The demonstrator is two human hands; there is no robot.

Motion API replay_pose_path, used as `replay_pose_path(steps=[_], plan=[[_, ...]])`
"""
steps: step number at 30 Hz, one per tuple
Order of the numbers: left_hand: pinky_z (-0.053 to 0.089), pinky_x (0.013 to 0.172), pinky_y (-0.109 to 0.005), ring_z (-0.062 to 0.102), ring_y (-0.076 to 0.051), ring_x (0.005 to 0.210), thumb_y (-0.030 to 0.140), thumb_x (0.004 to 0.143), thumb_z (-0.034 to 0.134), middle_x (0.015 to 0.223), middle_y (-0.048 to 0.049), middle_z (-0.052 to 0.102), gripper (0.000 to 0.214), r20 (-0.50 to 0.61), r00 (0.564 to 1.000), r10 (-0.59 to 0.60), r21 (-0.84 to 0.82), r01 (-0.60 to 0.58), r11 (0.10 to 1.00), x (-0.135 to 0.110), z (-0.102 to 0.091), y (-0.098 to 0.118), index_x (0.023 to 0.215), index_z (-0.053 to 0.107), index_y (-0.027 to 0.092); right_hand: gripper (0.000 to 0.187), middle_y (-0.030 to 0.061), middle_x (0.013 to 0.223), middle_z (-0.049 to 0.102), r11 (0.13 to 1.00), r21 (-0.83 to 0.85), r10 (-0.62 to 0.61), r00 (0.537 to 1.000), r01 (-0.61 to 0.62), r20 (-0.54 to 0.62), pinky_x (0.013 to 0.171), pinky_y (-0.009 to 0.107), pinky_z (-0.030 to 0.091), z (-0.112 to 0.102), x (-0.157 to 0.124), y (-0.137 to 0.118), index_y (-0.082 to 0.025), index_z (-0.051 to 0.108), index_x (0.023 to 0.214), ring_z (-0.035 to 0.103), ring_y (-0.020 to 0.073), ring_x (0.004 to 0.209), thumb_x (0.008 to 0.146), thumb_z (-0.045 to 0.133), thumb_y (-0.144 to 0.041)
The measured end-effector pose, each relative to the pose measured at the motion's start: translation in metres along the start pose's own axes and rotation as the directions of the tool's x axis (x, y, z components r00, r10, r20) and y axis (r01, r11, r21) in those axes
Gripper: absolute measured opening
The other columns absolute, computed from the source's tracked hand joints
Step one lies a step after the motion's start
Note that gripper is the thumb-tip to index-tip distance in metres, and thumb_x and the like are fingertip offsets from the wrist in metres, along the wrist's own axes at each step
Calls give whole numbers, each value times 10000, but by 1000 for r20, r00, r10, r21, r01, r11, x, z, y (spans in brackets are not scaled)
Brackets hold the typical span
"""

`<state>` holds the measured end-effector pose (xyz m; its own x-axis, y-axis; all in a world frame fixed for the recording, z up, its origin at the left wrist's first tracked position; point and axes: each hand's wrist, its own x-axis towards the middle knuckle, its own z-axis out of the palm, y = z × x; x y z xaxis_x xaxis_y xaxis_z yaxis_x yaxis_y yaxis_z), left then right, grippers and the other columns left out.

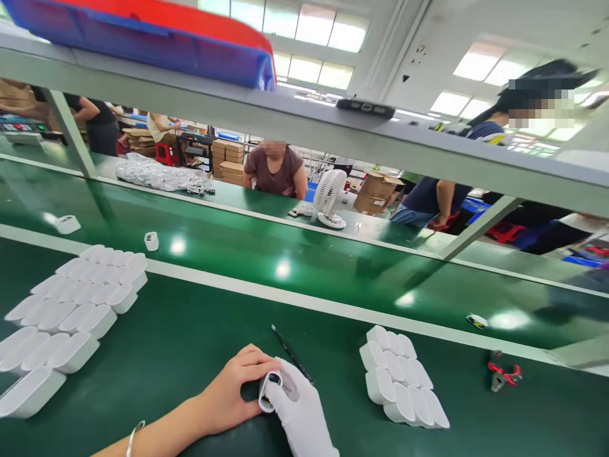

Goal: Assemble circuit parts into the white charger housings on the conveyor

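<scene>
Low in the middle of the view, my bare left hand (pixel 238 390) grips a small white oval plastic housing (pixel 265 405) between thumb and fingers. The open end of the housing faces me and shows something dark inside. My right hand (pixel 302 406), in a white glove, is closed against the same housing, its thumb pressed at the opening. Whether the glove also pinches a small part there is hidden. Just beyond my hands a black pen-like tool (pixel 291 352) lies slantwise on the green table (pixel 209 324).
White housings stand in rows at left (pixel 76 311), and a smaller block of white housings (pixel 402 377) at right. Red-handled pliers (pixel 502 372) lie far right. Beyond a pale rail, the green belt (pixel 238 254) carries a white piece (pixel 151 241). A shelf beam (pixel 304 130) crosses overhead. Several people work beyond.
</scene>
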<state>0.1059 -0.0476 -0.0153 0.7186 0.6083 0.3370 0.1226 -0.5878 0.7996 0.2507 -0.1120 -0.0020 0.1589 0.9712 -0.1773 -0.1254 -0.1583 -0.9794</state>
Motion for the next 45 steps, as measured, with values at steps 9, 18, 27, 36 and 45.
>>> replay_pose_path(steps=[9,18,27,36,45], plan=[[431,960,-358,537,-210,1039,151,767,625,1108,-32,630,473,-15,995,-98,29,99,995,-2,-2,9,1211,555,299,367,91,946,702,959,-219,-173,984,178,41,806,371,522,-13,7,3,-178,660,1016,654,246,903,800,555,-456],[430,978,-364,551,-205,1085,128,769,505,1166,-42,604,602,-1,969,-248,39,248,968,-10,1,-4,1340,397,284,393,110,1106,619,219,-959,-474,878,181,58,835,380,450,-36,46,-1,-211,569,1170,535,254,1023,786,582,-292],[459,940,-351,614,-212,1001,301,761,580,1057,-8,686,465,-42,940,-338,-8,338,941,-7,-3,-5,1222,533,259,328,54,915,616,153,-980,-415,908,126,53,605,255,434,-45,34,5,-226,607,1019,572,161,752,797,443,-49],[485,880,-317,626,-219,985,284,702,656,1070,-19,686,372,-1,927,-376,-25,376,926,-4,-8,-6,1072,653,244,280,17,855,627,287,-854,-624,761,434,178,653,268,391,-37,18,-16,-245,640,1012,567,114,683,861,429,-139],[478,809,-282,633,-200,913,256,676,697,998,-15,708,325,60,924,-377,-32,379,925,1,-12,-6,1000,689,233,351,-51,683,645,82,-911,-682,690,404,244,808,369,214,-27,7,-22,-345,683,837,519,116,683,748,513,-52]])
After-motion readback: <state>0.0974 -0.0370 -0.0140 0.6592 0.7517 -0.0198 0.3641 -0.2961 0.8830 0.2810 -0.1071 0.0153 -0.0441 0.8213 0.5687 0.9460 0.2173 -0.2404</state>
